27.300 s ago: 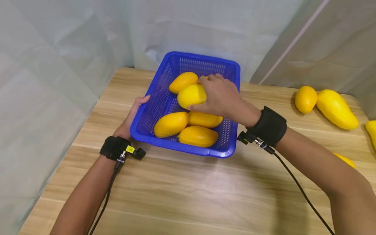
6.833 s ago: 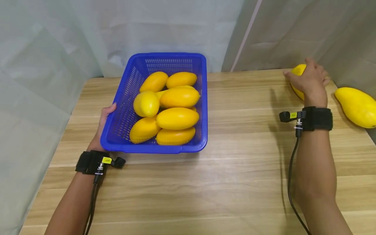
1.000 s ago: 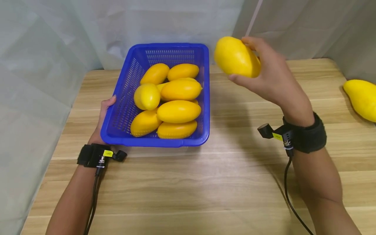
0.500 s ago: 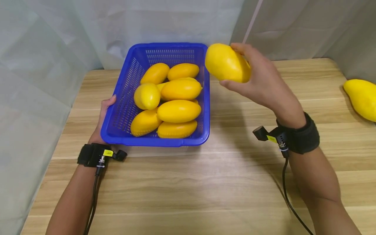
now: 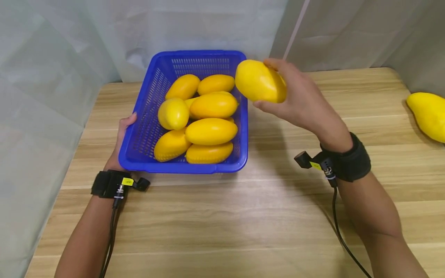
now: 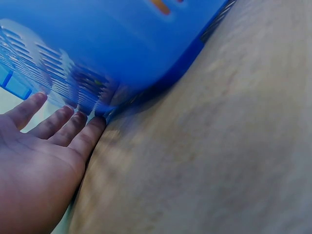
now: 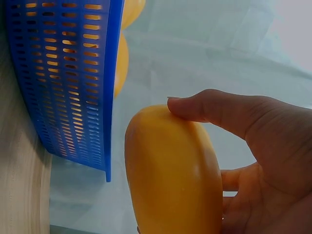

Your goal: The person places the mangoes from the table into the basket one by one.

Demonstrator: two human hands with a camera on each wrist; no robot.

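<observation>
My right hand [image 5: 295, 98] grips a yellow mango [image 5: 259, 82] in the air, just above the right rim of the blue basket [image 5: 243, 127]. In the right wrist view the same mango [image 7: 170, 175] fills the frame with my thumb [image 7: 219, 109] curled over it, beside the basket's slotted wall [image 7: 63, 83]. Several yellow mangoes [image 5: 210, 131] lie piled in the basket. My left hand [image 5: 121, 135] rests flat against the basket's left wall, its fingers [image 6: 58, 122] straight along the blue plastic [image 6: 122, 53].
One more yellow mango [image 5: 427, 116] lies on the wooden table [image 5: 243, 216] at the far right edge. Pale curtains hang close behind and to the left of the table. Black cables run from both wrist straps along my forearms.
My right hand has carried the mango leftward and a little lower, from beyond the basket's right side to over its right rim. The left hand and basket have stayed put.
</observation>
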